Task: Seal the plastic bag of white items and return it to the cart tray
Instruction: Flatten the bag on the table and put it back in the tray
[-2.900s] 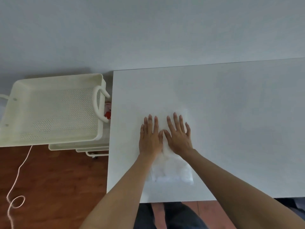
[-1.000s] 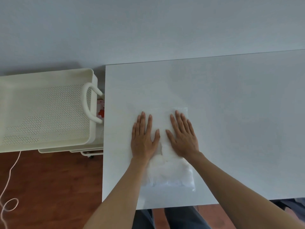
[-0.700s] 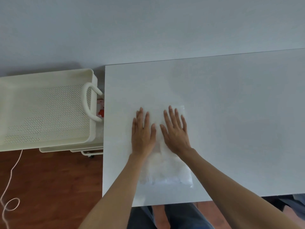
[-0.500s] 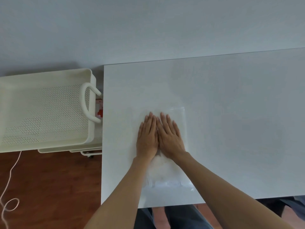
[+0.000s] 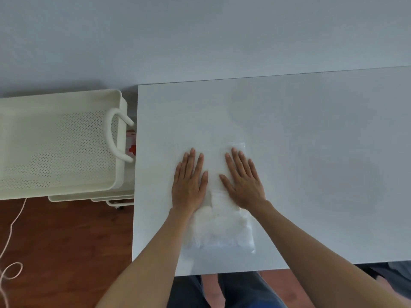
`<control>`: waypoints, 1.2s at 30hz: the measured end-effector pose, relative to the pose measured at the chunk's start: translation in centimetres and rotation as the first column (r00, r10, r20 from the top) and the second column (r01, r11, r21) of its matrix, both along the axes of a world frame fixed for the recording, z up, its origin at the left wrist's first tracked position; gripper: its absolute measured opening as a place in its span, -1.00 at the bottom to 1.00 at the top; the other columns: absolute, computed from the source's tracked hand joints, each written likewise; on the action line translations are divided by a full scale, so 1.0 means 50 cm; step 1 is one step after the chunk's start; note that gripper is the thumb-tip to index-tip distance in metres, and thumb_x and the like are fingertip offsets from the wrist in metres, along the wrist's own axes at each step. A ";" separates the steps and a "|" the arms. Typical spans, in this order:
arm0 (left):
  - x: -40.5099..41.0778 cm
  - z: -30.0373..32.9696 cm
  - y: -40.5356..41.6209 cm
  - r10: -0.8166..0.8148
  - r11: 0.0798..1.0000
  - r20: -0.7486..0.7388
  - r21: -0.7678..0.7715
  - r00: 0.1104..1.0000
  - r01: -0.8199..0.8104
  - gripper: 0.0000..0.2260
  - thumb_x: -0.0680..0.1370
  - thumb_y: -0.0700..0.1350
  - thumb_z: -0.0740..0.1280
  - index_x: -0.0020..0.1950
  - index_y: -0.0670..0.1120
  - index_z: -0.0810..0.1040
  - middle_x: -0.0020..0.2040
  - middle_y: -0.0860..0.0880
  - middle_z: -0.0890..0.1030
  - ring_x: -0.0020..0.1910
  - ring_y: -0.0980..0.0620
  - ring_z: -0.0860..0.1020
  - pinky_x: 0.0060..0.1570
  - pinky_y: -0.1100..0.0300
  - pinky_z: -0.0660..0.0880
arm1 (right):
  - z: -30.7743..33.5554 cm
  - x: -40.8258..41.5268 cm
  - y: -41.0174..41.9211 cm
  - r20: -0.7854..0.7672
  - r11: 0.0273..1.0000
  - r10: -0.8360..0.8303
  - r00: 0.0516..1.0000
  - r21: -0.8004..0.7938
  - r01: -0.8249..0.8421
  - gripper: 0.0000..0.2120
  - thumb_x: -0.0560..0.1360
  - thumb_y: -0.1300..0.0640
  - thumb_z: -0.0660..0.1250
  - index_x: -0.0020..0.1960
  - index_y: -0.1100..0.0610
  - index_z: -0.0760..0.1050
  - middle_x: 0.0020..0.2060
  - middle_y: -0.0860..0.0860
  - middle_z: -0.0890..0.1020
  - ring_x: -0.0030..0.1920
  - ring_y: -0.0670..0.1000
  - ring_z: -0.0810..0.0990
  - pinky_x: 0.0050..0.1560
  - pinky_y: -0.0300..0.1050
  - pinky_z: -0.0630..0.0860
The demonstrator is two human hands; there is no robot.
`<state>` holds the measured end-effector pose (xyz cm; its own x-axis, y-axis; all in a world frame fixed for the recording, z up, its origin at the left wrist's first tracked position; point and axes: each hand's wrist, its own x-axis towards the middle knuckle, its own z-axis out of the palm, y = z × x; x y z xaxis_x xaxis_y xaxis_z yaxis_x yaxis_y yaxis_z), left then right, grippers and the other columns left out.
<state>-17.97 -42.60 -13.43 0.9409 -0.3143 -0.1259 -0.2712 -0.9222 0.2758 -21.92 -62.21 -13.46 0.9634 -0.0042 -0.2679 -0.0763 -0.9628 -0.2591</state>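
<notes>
A clear plastic bag (image 5: pixel 220 232) of white items lies flat on the white table (image 5: pixel 311 152), its mouth pointing away from me. My left hand (image 5: pixel 189 181) presses flat on the bag's left side with straight fingers. My right hand (image 5: pixel 242 178) presses flat on its right side, fingertips close to the far top edge. A gap of bag shows between the two hands. The cream perforated cart tray (image 5: pixel 55 147) stands left of the table, and nothing shows inside it.
The tray's looped handle (image 5: pixel 112 134) faces the table's left edge, with a small red and white item (image 5: pixel 131 147) in the gap below. Lower cart shelves (image 5: pixel 93 197) show under the tray. A thin white cord (image 5: pixel 11 230) trails over the wooden floor.
Half a second ago my hands lay side by side at the bag's middle. They have since slid apart, left hand leftward and right hand rightward, still flat on the bag.
</notes>
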 end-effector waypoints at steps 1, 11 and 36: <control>0.003 0.004 0.002 -0.011 1.000 -0.021 -0.003 1.000 0.011 -0.47 0.70 0.09 0.00 0.65 0.02 -0.05 0.66 0.00 -0.11 0.63 0.04 -0.15 0.60 0.06 -0.09 | 0.004 0.002 -0.002 -0.011 1.000 0.014 1.000 0.011 -0.014 -0.31 0.67 -0.25 -0.14 0.67 -0.01 -0.29 0.66 -0.04 -0.28 0.64 -0.03 -0.31 0.63 -0.01 -0.30; -0.048 0.097 0.036 0.007 0.999 -0.106 -0.051 0.994 -0.012 -0.51 0.70 0.02 0.06 0.62 -0.07 0.13 0.65 -0.05 0.03 0.63 0.01 -0.01 0.58 0.07 0.04 | 0.083 -0.047 -0.024 0.087 0.990 -0.072 0.994 0.124 0.061 -0.46 0.71 -0.11 0.08 0.63 0.08 0.22 0.67 0.16 0.03 0.63 0.18 0.14 0.58 0.10 0.16; -0.144 0.208 0.015 0.388 0.830 -0.291 -0.302 0.875 -0.469 -0.39 0.53 0.14 0.39 0.52 0.01 0.32 0.27 -0.12 0.20 0.29 -0.14 0.33 0.35 0.07 0.35 | 0.202 -0.073 -0.020 -0.307 0.886 0.015 0.952 0.445 0.129 -0.20 0.54 -0.27 0.35 0.65 -0.04 0.13 0.39 0.09 0.32 0.37 0.12 0.47 0.40 0.02 0.43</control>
